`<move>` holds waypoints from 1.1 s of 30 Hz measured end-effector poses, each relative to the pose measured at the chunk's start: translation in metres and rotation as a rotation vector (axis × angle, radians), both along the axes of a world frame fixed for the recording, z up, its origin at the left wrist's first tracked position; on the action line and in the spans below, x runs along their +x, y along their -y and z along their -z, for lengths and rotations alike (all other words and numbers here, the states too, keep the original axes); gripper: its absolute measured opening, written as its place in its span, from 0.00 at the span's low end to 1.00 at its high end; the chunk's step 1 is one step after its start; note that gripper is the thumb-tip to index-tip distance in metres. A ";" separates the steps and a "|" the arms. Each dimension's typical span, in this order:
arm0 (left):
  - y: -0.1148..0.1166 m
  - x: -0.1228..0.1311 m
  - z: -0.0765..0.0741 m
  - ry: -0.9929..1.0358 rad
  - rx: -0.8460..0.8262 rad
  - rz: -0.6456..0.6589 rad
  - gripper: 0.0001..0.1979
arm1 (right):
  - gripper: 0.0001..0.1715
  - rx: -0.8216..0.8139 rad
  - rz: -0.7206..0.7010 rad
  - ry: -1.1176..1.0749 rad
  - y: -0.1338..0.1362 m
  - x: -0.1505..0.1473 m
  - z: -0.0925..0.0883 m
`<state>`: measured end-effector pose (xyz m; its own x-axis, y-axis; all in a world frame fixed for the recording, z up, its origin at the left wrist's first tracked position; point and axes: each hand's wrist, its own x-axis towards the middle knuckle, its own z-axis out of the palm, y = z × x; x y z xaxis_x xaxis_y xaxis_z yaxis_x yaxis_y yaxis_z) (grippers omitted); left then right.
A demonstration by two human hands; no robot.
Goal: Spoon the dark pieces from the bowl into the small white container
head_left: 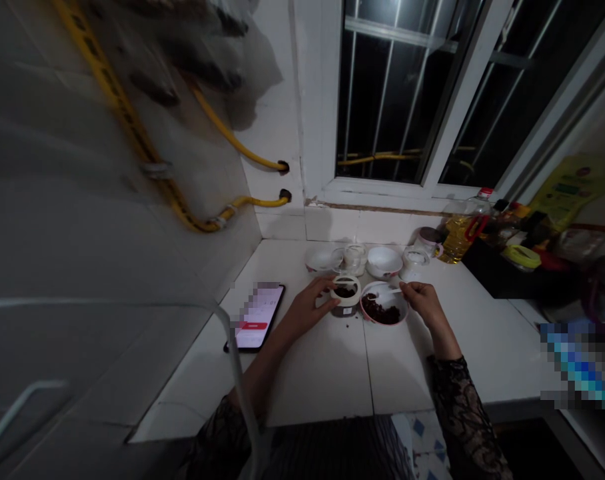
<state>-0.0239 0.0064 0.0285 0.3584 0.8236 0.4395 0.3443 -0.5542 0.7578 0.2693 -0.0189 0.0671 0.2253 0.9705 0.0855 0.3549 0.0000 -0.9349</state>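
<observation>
My left hand point(315, 303) is closed around the side of a small clear jar point(346, 311) with a white rim, which stands upright on the counter and holds dark, crumbly contents. My right hand point(423, 303) pinches the handle of a white spoon point(391, 291). The spoon's head rests over dark crumbly food point(382, 312) in a white bowl point(402, 308), just right of the jar. A few dark crumbs lie on the tiles in front of the jar.
Behind are two white bowls point(384, 261) point(323, 258) and two lidded jars point(354, 259) point(415, 262). A phone point(260, 317) lies left, near the wall. An oil bottle point(457, 237) and a mug point(429, 241) stand back right, beside a dark box point(497, 270). Yellow pipes point(177, 207) run along the left wall.
</observation>
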 end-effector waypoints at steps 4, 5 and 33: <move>0.000 0.000 0.000 0.002 -0.005 0.003 0.12 | 0.34 0.001 -0.010 0.013 0.000 0.001 0.000; 0.000 0.000 0.000 0.004 -0.008 0.001 0.12 | 0.34 0.002 -0.012 0.013 0.000 0.001 0.000; 0.001 -0.001 -0.002 -0.004 -0.002 -0.005 0.12 | 0.30 0.543 0.063 0.374 0.002 -0.052 -0.008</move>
